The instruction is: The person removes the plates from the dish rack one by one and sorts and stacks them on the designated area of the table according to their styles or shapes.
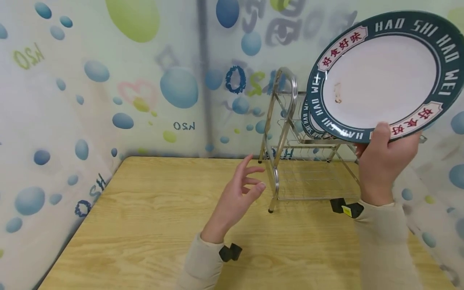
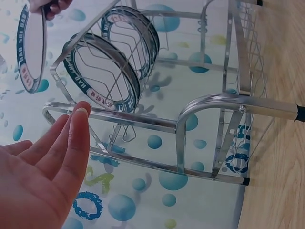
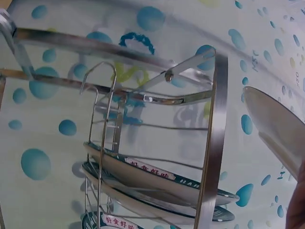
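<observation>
In the head view, my right hand [image 1: 388,161] grips the lower edge of an oval plate [image 1: 377,80], its thumb on the face. The plate has a white centre with a small brownish mark and a dark green lettered rim. It is raised in front of the metal dish rack [image 1: 286,117]. Similar plates [image 2: 97,71] stand tilted in the upper tier, seen through the wires in the left wrist view. From the right wrist, the held plate's pale underside [image 3: 279,126] is apart from the rack. My left hand [image 1: 239,193] hovers left of the rack, fingers loosely extended, holding nothing.
The two-tier rack stands on a wooden table [image 1: 152,209] near the back wall [image 1: 145,133], which is covered with blue and green dots. Its lower wire shelf [image 1: 311,183] lies just above the tabletop. Another patterned wall [image 1: 40,141] borders the table on the left.
</observation>
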`<action>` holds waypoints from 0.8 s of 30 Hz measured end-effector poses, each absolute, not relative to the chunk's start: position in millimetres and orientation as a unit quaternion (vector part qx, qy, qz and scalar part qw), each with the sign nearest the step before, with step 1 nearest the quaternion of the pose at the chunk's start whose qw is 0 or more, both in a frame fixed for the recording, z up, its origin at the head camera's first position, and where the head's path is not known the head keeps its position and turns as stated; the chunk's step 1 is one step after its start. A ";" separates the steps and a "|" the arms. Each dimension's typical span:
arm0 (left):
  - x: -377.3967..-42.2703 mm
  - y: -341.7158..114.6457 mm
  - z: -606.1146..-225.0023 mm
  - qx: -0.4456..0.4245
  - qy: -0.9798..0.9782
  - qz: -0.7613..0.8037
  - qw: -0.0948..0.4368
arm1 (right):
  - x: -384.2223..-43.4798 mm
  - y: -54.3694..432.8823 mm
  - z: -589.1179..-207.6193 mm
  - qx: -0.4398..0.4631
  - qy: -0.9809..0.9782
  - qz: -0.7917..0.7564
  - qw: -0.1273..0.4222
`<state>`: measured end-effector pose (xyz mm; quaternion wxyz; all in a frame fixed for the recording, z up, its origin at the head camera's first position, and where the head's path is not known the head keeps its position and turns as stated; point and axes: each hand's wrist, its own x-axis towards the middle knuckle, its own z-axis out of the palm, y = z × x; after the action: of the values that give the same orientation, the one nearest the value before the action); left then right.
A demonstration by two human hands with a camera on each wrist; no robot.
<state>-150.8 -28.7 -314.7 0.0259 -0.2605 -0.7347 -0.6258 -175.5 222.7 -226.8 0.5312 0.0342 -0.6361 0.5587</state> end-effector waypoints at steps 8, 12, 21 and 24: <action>-195.1 3.3 -304.1 -0.321 -0.664 -0.673 -0.046 | -179.2 235.8 -233.2 0.085 -0.596 0.585 0.543; -211.9 16.4 -297.7 -0.347 -0.630 -0.691 -0.076 | -178.3 234.8 -233.4 0.078 -0.589 0.600 0.536; -213.2 16.2 -296.9 -0.338 -0.606 -0.715 -0.085 | -177.4 211.6 -261.8 0.086 -0.578 0.629 0.513; -213.6 15.9 -297.2 -0.327 -0.602 -0.723 -0.087 | -180.7 203.6 -274.9 0.092 -0.583 0.637 0.496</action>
<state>-213.6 15.9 -297.2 -0.0869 -0.3268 -0.6019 -0.7235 -180.7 203.6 -274.9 0.4959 0.0922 -0.5828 0.6371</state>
